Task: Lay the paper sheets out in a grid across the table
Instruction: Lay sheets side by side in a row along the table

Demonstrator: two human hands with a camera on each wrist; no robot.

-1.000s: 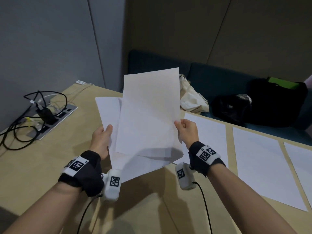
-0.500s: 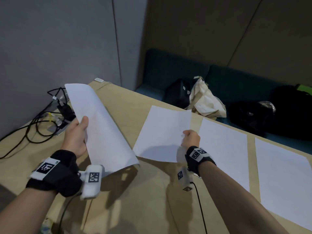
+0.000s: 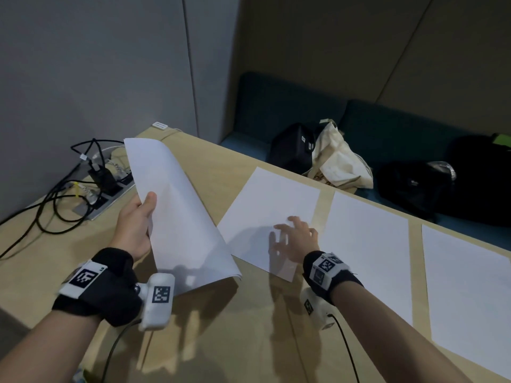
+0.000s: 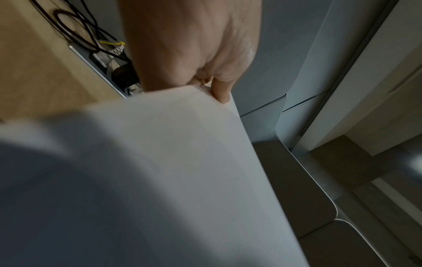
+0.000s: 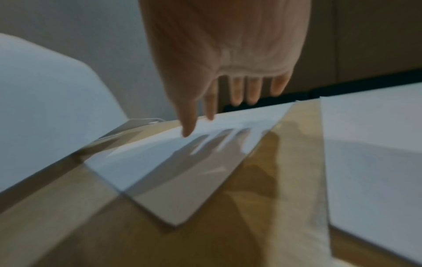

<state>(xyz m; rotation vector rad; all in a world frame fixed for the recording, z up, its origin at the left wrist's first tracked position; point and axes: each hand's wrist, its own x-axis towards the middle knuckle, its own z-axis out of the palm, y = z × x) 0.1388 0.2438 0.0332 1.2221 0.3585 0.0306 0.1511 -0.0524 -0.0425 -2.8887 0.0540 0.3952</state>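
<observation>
My left hand (image 3: 138,217) grips a stack of white paper sheets (image 3: 177,217) by its left edge, thumb on top, and holds it tilted above the wooden table (image 3: 221,341). In the left wrist view the stack (image 4: 171,171) fills the lower frame under my left hand (image 4: 205,81). A single white sheet (image 3: 271,211) lies skewed on the table. My right hand (image 3: 293,233) hovers over its near right part with fingers spread; the right wrist view shows the spread fingers (image 5: 235,94) just above this sheet (image 5: 182,153). Two more sheets (image 3: 367,252) (image 3: 467,294) lie flat to the right.
A power strip with black cables (image 3: 83,183) sits at the table's left by the grey wall. Beyond the far edge, a teal bench holds a black bag (image 3: 293,150), a cream tote (image 3: 337,161) and more dark bags (image 3: 442,183).
My right hand took one sheet off the stack, set it on the table left of the others and let go, fingers now spread. My left hand carried the stack leftward.
</observation>
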